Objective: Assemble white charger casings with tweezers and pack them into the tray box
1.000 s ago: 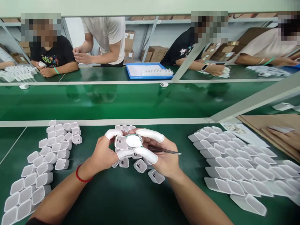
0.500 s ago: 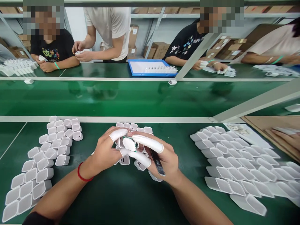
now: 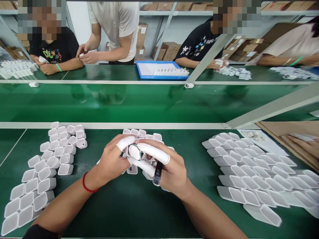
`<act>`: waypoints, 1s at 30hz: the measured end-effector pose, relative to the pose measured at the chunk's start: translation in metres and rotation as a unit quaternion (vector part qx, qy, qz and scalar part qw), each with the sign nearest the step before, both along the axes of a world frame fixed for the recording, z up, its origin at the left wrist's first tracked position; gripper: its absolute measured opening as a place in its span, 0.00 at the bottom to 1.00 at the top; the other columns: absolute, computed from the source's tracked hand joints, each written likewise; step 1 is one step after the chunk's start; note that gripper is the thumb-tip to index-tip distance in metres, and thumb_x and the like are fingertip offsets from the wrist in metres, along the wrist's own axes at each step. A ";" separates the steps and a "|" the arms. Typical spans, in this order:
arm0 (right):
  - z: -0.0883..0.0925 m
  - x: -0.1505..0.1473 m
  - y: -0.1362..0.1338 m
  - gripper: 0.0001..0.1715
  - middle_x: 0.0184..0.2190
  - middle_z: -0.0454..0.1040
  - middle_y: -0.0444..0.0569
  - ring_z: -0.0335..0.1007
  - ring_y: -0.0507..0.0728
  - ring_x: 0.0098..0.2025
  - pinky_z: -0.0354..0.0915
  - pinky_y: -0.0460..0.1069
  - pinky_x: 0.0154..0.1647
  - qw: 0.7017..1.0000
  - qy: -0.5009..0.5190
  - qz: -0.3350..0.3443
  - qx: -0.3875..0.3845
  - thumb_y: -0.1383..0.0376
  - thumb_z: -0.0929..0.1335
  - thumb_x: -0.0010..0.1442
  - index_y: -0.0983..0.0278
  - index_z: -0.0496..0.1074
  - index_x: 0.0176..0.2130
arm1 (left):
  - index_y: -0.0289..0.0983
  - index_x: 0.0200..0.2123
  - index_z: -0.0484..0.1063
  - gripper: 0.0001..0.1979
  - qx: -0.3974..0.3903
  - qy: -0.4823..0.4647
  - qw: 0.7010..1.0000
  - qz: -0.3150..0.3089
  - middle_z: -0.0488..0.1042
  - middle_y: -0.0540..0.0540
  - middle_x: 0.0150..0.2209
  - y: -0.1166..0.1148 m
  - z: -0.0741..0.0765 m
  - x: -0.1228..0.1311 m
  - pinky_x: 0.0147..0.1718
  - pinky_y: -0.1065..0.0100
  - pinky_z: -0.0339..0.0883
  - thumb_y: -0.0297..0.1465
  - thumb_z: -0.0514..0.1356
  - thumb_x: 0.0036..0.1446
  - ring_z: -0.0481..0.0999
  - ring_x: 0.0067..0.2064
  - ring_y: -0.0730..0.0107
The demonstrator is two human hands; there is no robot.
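My left hand point(image 3: 112, 161) is closed around a small white plastic housing point(image 3: 126, 152), mostly hidden behind its fingers. With thumb and fingers in white finger cots, my right hand point(image 3: 173, 167) pinches a green-edged circuit board with a rounded white pad point(image 3: 135, 152) at the housing's opening. How deep the board sits inside is hidden. A slim black tool point(image 3: 157, 173) with pale lettering is tucked in my right hand, its end pointing down; its kind is not clear. Behind and below both hands stand several white housings point(image 3: 142, 133), partly covered by them.
Rows of open white housings stand at left point(image 3: 46, 173) and right point(image 3: 249, 172). Beyond a pale rail runs a green belt point(image 3: 104, 103) carrying a few white pieces. A slanted metal post point(image 3: 271, 105) crosses at right, near cardboard point(image 3: 286, 132). Co-workers sit opposite, beside a blue tray point(image 3: 161, 70).
My right hand has shifted slightly left toward my left hand, and the black tool has turned more upright. White pieces on the belt have slid right. A co-worker's hand has left the right-hand pile.
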State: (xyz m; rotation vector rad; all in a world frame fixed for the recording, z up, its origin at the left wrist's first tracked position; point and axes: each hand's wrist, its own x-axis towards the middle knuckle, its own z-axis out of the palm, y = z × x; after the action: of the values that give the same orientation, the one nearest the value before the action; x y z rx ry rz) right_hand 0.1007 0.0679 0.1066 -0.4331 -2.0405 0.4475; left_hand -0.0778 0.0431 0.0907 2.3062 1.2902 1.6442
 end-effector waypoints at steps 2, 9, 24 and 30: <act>0.001 0.000 0.000 0.30 0.50 0.75 0.57 0.74 0.61 0.51 0.74 0.53 0.50 1.000 -0.008 -0.004 0.012 0.74 0.73 0.56 0.61 0.68 0.57 | 0.35 0.47 0.69 0.16 0.005 -0.001 1.000 -0.005 0.78 0.41 0.42 0.001 0.000 0.000 0.43 0.67 0.77 0.23 0.64 0.54 0.80 0.43 0.64; 0.007 -0.002 -0.003 0.27 0.48 0.73 0.56 0.73 0.60 0.49 0.75 0.53 0.45 0.999 -0.024 -0.033 0.022 0.73 0.72 0.58 0.60 0.68 0.55 | 0.36 0.48 0.69 0.17 -0.009 0.002 1.000 0.002 0.78 0.43 0.43 0.000 -0.003 0.002 0.46 0.66 0.76 0.22 0.63 0.54 0.79 0.45 0.64; 0.001 -0.001 0.001 0.36 0.53 0.66 0.56 0.67 0.52 0.29 0.73 0.52 0.33 0.990 -0.035 -0.034 -0.131 0.63 0.74 0.56 0.56 0.62 0.61 | 0.35 0.47 0.70 0.19 -0.033 -0.012 0.999 0.009 0.78 0.42 0.43 -0.002 -0.003 0.004 0.42 0.68 0.77 0.21 0.63 0.51 0.80 0.42 0.64; -0.003 -0.008 0.002 0.31 0.47 0.76 0.53 0.75 0.58 0.40 0.74 0.55 0.44 0.930 -0.014 0.083 -0.359 0.57 0.70 0.61 0.59 0.63 0.61 | 0.37 0.49 0.69 0.18 0.012 -0.026 0.999 -0.030 0.78 0.41 0.44 -0.004 -0.001 0.005 0.45 0.64 0.77 0.24 0.64 0.54 0.80 0.44 0.62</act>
State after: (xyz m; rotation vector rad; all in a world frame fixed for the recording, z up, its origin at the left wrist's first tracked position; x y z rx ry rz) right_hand 0.0929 0.0695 0.1035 -0.7024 -1.8945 1.3131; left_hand -0.0729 0.0395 0.0893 2.2752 1.1853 1.6993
